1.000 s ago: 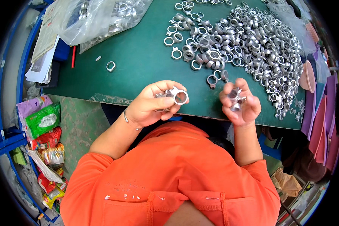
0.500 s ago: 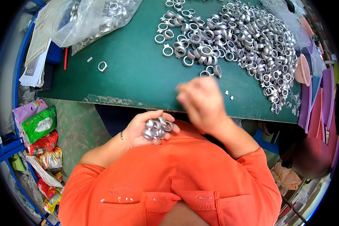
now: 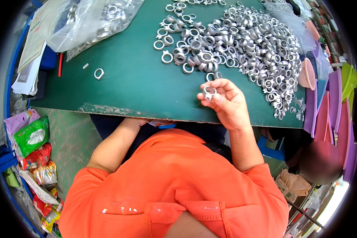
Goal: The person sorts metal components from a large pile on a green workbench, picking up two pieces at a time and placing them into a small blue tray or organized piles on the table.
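Because the right hand [image 3: 231,103] pinches one metal ring [image 3: 208,97] by its edge near the ring pile [image 3: 261,55], its opening is uncovered. The left hand [image 3: 143,121], farther away, is mostly hidden; its grip cannot be told.

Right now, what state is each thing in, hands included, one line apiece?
Green table: chipped along part of its near edge.
Held ring: gripped, opening visible.
Right hand: closed on that ring.
Left hand: mostly hidden past the table edge; open or closed, can't tell.
Ring heap: loose, piled up.
Lone ring: lying apart.
Clear bag: holding rings; sealed or not, can't tell.
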The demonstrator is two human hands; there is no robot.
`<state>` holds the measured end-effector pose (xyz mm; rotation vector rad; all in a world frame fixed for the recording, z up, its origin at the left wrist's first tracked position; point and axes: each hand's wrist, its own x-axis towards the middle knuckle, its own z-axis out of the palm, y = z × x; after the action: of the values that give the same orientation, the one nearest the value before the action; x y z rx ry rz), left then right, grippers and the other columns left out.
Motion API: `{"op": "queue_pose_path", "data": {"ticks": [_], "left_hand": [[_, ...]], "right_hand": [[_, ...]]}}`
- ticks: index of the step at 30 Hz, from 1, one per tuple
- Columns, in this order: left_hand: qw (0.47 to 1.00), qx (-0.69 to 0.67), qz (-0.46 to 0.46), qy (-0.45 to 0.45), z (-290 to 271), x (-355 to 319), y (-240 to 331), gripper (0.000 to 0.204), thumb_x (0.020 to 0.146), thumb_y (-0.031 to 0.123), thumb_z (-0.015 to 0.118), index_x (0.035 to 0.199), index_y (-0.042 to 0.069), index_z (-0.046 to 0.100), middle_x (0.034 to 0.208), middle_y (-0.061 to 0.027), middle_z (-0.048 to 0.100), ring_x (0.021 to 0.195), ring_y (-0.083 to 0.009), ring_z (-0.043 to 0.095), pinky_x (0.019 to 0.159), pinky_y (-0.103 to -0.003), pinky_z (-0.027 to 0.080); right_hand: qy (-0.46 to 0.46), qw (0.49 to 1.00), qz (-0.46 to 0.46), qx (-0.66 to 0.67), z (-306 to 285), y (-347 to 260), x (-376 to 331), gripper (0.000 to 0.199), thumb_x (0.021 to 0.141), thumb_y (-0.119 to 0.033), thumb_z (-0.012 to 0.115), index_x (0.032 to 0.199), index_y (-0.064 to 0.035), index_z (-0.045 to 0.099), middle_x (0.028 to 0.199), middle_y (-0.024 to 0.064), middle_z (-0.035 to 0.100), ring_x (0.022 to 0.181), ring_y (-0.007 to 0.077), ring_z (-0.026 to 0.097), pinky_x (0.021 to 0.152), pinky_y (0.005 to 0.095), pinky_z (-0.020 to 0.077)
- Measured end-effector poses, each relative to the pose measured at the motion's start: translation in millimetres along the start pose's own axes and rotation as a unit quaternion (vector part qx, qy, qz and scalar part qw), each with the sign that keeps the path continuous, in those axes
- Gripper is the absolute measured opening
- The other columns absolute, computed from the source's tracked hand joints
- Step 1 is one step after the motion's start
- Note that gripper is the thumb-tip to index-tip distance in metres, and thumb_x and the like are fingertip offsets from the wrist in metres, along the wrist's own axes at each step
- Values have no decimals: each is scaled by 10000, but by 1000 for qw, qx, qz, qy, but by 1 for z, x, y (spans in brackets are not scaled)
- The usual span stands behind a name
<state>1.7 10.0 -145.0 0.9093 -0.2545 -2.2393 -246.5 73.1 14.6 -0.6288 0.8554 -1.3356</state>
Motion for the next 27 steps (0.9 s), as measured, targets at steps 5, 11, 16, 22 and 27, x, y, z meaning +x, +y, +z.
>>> {"op": "queue_pose_path", "data": {"ticks": [5,11,16,22,27], "left_hand": [[989,133,16,57,-21,-6,-18,336,922,178,493,1235,57,490,1111,-109,592,1047,-239,561,940,-392,445],[703,677,19,-217,43,-71,15,291,880,61,531,1166,14,559,1153,-157,593,1086,-271,560,948,-373,434],[644,678,162,-316,129,-98,60,233,757,-58,616,983,-4,623,959,-156,622,872,-327,606,733,-354,507],[458,777,420,-95,176,-30,50,403,683,-55,666,1060,-2,535,1036,-192,483,955,-382,494,847,-420,418],[471,764,422,-132,169,-32,41,272,647,-77,684,838,-6,504,927,-180,476,856,-365,496,739,-423,412]], "right_hand": [[-53,990,43,125,-13,4,-2,160,936,-103,520,1070,-17,515,1033,212,611,850,258,666,710,327,581],[-53,985,22,166,-21,-11,-7,335,841,-36,569,1161,-28,467,877,166,621,753,234,631,554,314,550],[145,940,13,-309,-20,-34,4,208,800,-128,669,978,-44,601,788,66,607,763,158,603,568,253,503],[84,719,-83,-685,-9,-13,21,347,790,-308,669,980,-43,551,938,165,601,897,362,596,730,448,494],[6,731,-130,-669,-9,-4,2,308,792,-181,665,1029,-73,500,936,151,546,872,369,581,699,457,477]]}}
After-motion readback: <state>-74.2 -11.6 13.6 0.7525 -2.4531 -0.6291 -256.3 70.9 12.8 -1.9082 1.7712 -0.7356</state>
